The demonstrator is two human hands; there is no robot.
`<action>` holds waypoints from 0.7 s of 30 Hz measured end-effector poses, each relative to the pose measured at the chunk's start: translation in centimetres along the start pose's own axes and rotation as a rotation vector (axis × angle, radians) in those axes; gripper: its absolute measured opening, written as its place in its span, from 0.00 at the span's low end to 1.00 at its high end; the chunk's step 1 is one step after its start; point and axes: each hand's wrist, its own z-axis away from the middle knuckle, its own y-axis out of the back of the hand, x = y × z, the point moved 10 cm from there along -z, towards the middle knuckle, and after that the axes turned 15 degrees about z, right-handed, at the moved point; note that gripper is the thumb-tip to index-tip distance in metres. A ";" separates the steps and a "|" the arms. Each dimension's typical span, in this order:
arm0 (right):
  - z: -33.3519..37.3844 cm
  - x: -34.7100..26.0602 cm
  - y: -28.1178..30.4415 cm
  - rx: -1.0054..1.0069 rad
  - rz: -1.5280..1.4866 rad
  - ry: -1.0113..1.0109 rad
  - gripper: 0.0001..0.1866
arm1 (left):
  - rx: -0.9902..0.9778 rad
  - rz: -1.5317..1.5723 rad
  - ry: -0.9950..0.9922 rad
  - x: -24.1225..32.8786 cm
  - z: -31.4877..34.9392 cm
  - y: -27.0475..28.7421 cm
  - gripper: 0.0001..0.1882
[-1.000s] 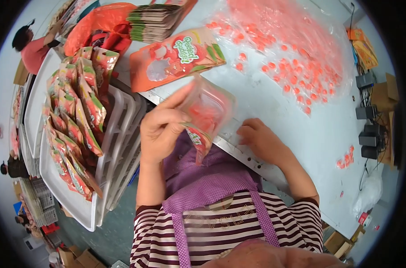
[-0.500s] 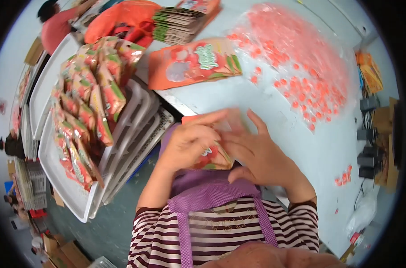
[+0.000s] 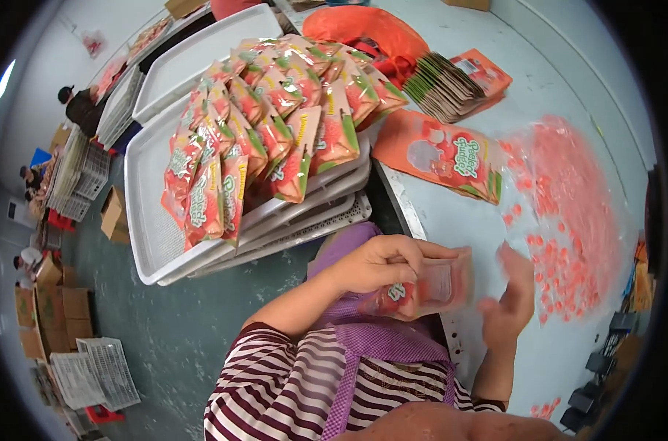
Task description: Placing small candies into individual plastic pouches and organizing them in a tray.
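My left hand (image 3: 381,263) is closed on a red and pink pouch (image 3: 443,285) above the near edge of the table. The pouch's opening or base, a pale rounded panel, faces up. To its right my right hand (image 3: 512,298) hovers over the white table, smeared by motion, its thumb and fingers apart with nothing visible between them. Beyond it lies a heap of small, clear-wrapped red pieces (image 3: 558,257). Flat orange pouches (image 3: 437,158) with green corners lie on the table, farther off than my hands.
At left, stacked white trays (image 3: 148,246) hold many filled pouches (image 3: 275,110). A fanned stack of flat pouches (image 3: 448,88) and an orange bag (image 3: 367,33) sit at the back. Several loose red pieces (image 3: 545,408) lie near the front right. Cartons (image 3: 54,312) and white crates (image 3: 102,375) stand on the floor.
The view has swung left, bringing more of the trays in. My right hand has come away from the pouch toward the red pieces, while my left hand still holds the pouch.
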 end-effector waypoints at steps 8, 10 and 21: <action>-0.6 0.6 -9.8 -0.486 -0.693 -0.254 0.07 | -0.075 0.026 -0.347 3.7 0.9 0.0 0.08; -0.6 0.9 -9.2 -0.367 -0.632 -0.215 0.05 | 0.110 0.180 -0.251 3.6 2.2 1.4 0.14; -0.4 1.4 -6.2 -0.005 -0.383 -0.159 0.04 | 0.512 -0.545 -0.210 4.9 5.8 2.6 0.11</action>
